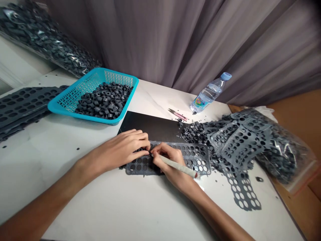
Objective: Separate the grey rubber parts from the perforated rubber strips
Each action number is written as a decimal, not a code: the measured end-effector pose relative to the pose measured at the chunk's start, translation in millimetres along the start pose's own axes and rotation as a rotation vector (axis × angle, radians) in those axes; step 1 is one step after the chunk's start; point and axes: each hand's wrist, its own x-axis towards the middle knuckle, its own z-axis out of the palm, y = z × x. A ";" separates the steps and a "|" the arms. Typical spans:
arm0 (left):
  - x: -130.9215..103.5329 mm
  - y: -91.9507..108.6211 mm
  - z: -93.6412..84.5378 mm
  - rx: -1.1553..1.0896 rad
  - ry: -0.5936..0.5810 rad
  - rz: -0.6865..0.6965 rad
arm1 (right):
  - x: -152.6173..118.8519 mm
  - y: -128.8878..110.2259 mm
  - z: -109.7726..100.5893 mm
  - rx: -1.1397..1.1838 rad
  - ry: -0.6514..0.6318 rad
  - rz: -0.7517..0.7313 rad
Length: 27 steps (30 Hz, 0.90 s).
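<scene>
A dark grey rubber sheet with rows of round holes (pixel 200 150) lies in front of me, partly over a flat black board (pixel 155 125). My left hand (pixel 127 147) bends over the sheet's left half, thumb and fingers closed together at its surface; what they pinch is hidden. In my right hand (pixel 170 159) is a pen-like tool with a pale wrapped handle (pixel 179 166) and a reddish rear end. Its tip meets the sheet right beside my left fingertips and is too small to make out.
A blue basket (pixel 94 119) of small black rings stands back left, by stacked perforated sheets (pixel 27 100) and a filled plastic bag (pixel 50 40). Pink thread snips (pixel 178 114) and a water bottle (pixel 208 95) lie behind. Loose rings, punched sheets (pixel 243 140) and another bag (pixel 286 160) occupy the right.
</scene>
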 end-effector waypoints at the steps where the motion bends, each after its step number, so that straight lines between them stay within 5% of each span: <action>1: 0.3 0.6 0.3 0.015 -0.002 0.009 | -0.2 -0.6 0.1 -0.020 0.009 -0.020; 10: 5.9 -0.1 1.0 -0.293 0.041 -0.172 | -1.2 0.8 0.8 -0.002 0.020 -0.005; 16: 4.0 -14.5 -6.4 -0.350 -0.048 -0.122 | -0.9 5.2 -3.5 0.284 -0.007 0.103; 27: 1.5 -15.2 -9.9 -0.264 -0.076 -0.100 | -1.3 3.7 0.6 0.156 -0.032 0.087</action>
